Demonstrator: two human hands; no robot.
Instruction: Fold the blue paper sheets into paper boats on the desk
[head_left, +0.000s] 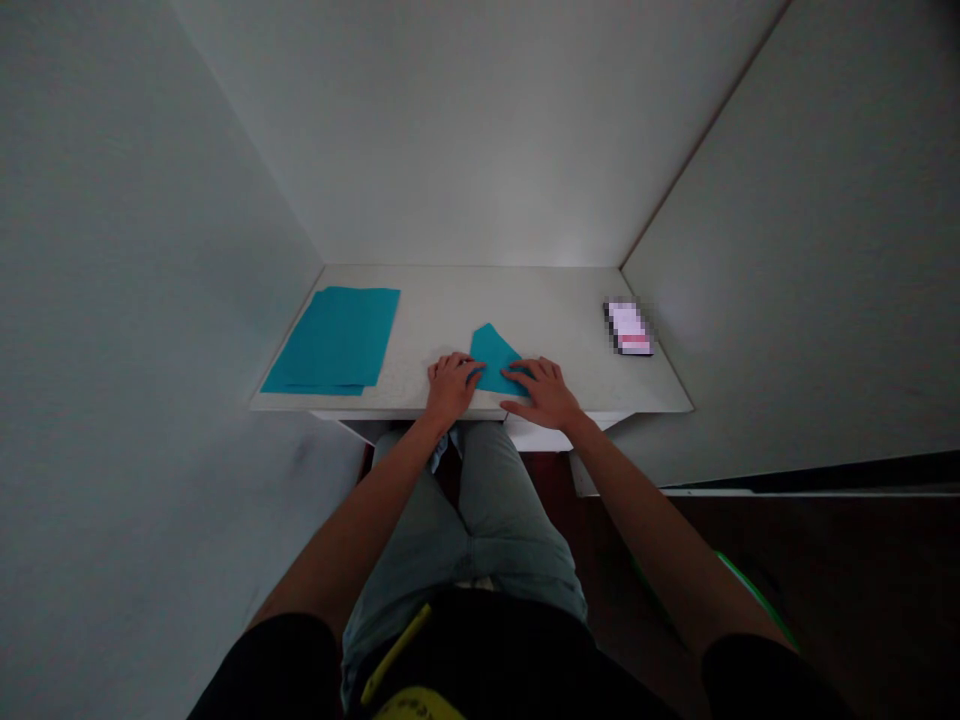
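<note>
Head view looks down on a person's left hand [451, 388] and right hand [544, 393], both lying palm-down on a white desk [540, 310], well short of any clamp. The hands stand apart, fingers flat and loosely spread, with no pinch on anything. Between them lies a folded teal paper [491, 362], a flat, angular shape with its point aimed away from the person. The left fingertips touch its near left edge, while the right fingers lie over its right side, pressing it to the desk. It looks like thin, light, fairly stiff craft paper, so it would probably slide easily on the smooth top and crease under light pressure. A fingertip pinch at the exposed point, ahead of both hands, seems the likeliest hold. Beyond the left hand, a stack of teal paper sheets [334, 340] lies flat, untouched, its edges slightly offset. Well beyond the right hand sits a pixelated rectangular object [628, 328], too blurred to identify.
</note>
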